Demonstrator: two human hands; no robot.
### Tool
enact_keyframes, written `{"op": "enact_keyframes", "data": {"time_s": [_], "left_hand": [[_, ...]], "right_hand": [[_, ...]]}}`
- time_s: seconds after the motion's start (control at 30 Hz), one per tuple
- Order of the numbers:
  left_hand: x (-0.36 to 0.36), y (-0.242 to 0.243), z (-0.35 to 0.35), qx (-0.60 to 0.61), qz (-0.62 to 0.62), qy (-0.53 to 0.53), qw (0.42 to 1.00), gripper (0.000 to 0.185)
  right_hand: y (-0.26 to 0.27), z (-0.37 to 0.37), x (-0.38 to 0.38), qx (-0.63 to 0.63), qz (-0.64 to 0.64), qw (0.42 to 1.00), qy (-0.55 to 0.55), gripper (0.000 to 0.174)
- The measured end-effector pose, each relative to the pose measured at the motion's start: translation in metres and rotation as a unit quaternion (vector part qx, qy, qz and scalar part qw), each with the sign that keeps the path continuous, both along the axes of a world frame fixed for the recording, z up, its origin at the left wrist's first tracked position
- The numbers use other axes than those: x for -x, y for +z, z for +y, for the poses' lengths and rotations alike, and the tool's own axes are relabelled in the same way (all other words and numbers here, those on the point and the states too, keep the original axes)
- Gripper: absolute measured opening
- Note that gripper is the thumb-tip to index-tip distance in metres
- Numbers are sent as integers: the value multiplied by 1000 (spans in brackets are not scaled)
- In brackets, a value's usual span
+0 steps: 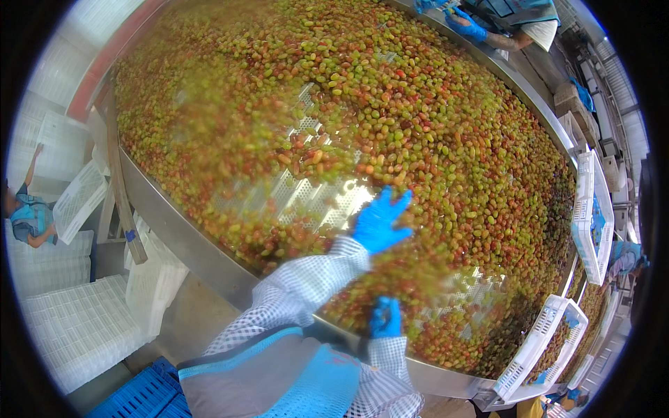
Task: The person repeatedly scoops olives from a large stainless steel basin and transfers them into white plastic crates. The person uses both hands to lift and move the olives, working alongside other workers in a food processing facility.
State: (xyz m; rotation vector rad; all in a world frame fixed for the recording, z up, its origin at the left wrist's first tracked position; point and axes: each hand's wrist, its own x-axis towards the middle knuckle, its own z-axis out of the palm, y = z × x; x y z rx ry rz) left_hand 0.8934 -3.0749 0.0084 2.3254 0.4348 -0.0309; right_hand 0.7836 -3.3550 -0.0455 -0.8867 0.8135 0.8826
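Note:
My left hand point(383, 222), in a blue glove, is spread with its fingers apart just over loose red and green fruits point(402, 120) that look like grapes. Closer to my body, my right hand point(386, 318), also blue-gloved, is at the near edge of the fruit with its fingers curled. Whether it holds any fruit cannot be made out. The fruit lies on a wide metal table with a perforated, ridged bed point(298, 193), which shows bare beside my left hand. Some fruit is blurred. A smooth steel rim point(193, 224) runs between my body and the fruit.
Two white plastic crates point(538, 347), point(589, 219) stand at the table's right end. A wooden post point(123, 193) and stacked white crates point(78, 318) are on the left, with blue crates point(141, 397) below. A co-worker's gloved hand point(465, 25) is at the far rim; another person point(31, 214) handles a crate.

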Motion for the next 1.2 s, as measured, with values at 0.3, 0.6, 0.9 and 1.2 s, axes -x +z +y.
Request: {"op": "enact_keyframes", "data": {"time_s": [0.3, 0.6, 0.9, 1.2], "left_hand": [[-128, -18, -14, -183, -55, -197, 962, 83], [-192, -4, 162, -424, 87, -23, 901, 67], [-129, 5, 259, -392, 389, 213, 806, 103], [-201, -3, 164, -200, 173, 116, 957, 102]], "right_hand": [[-6, -16, -9, -26, 32, 999, -3, 42], [6, -33, -23, -4, 0, 1000, -1, 40], [4, -41, -21, 34, -63, 995, 70, 41], [-5, -48, -23, -50, -67, 995, 61, 40]]}}
